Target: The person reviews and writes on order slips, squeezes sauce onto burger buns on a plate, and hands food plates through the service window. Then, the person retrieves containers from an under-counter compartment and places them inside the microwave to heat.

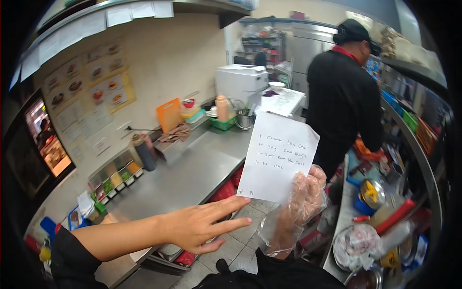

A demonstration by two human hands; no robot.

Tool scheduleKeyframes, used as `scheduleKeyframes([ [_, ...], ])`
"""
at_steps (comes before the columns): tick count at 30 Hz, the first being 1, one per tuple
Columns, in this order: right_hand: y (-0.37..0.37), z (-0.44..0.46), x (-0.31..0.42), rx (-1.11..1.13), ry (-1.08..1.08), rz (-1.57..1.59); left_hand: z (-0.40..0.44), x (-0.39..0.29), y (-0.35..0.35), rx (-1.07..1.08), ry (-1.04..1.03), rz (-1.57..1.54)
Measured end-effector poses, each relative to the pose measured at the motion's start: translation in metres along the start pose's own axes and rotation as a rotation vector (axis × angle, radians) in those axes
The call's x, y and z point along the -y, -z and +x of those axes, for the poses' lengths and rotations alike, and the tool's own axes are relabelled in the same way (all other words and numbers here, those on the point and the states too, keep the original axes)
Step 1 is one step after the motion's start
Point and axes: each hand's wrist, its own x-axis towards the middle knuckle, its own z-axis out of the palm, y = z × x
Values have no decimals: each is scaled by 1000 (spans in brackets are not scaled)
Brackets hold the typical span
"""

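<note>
A white handwritten order slip (274, 178) is held upright in front of me, with several lines of writing and a number at its lower left. My right hand (308, 195), in a clear plastic glove, pinches the slip at its lower right edge. My bare left hand (204, 224) reaches in from the left with fingers stretched and spread, holding nothing. Its index fingertip lies at the slip's lower left corner; whether it touches the paper I cannot tell.
Along the left wall runs a steel counter (192, 166) with a topping rack (118, 178), dark bottle (143, 153), orange board (168, 115) and green basket (223, 124). A white printer (240, 82) stands behind. At right, a co-worker (341, 96) faces a crowded counter with a plastic-covered bowl (356, 245).
</note>
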Motion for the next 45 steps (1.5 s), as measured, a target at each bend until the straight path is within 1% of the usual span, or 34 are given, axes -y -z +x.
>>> scheduleKeyframes([
  [1,-9,-5,-2,22,-16,25,-10,2,3,-14,34,8],
  [3,-23,-17,-4,60,-137,17,-28,7,9,-8,149,66],
  [4,-30,-22,-5,72,-151,26,-37,10,11,10,213,93],
  [7,-50,-36,-7,121,-198,32,-57,25,18,15,264,121],
  [9,-66,-44,-8,142,-172,16,-66,33,23,30,276,108],
  [11,-91,-59,-7,133,-217,47,-84,38,34,176,401,83],
  [12,-103,-66,-6,123,-255,62,-92,37,43,245,443,129],
  [13,-115,-73,-5,120,-259,68,-105,40,48,249,449,133],
  [15,-139,-88,0,157,-225,54,-132,46,59,335,416,261],
  [16,-147,-94,-1,158,-225,62,-144,48,68,369,345,367],
  [17,-158,-103,-3,174,-194,59,-159,50,78,367,353,373],
  [19,-178,-120,1,192,-177,69,-179,46,102,411,451,448],
  [20,-188,-127,6,186,-191,89,-186,41,114,414,543,474],
  [21,-198,-135,11,174,-204,109,-196,40,121,429,554,480],
  [22,-207,-144,14,162,-213,119,-204,39,127,238,562,376],
  [23,-214,-150,17,177,-177,144,-210,39,133,45,560,271],
  [25,-228,-157,21,199,-138,168,-218,39,143,42,569,223],
  [27,-243,-165,23,306,-198,202,-224,37,147,-131,520,200],
  [29,-259,-177,23,313,-239,276,-234,32,150,-131,586,270],
  [31,-274,-186,24,346,-279,290,-242,28,155,-87,557,354],
  [32,-279,-192,24,375,-327,315,-247,24,157,-108,555,405],
  [33,-284,-203,14,411,-348,264,-254,26,164,-126,609,470],
  [34,-290,-210,11,451,-472,350,-263,29,173,41,442,733],
  [35,-296,-215,7,479,-451,394,-274,28,181,239,281,974],
  [36,-302,-219,3,507,-432,438,-279,22,197,321,249,1067],
  [37,-309,-224,-3,535,-413,483,-289,17,214,312,311,1083],
  [38,-315,-229,-9,592,-476,485,-294,8,235,309,463,1122],
  [39,-312,-239,-24,647,-546,465,-298,0,258,253,587,1113],
  [40,-317,-248,-37,667,-527,432,-303,-9,281,254,641,1224],
  [41,-323,-249,-36,685,-531,454,-310,-18,311,281,688,1357],
  [42,-326,-250,-32,701,-492,435,-316,-34,335,281,741,1496],
  [43,-327,-251,-29,714,-453,416,-320,-53,357,203,788,1627],
  [44,-329,-252,-28,726,-446,425,-321,-75,386,204,907,1629],
  [45,-332,-255,-33,734,-449,447,-330,-94,412,54,1021,1658],
])
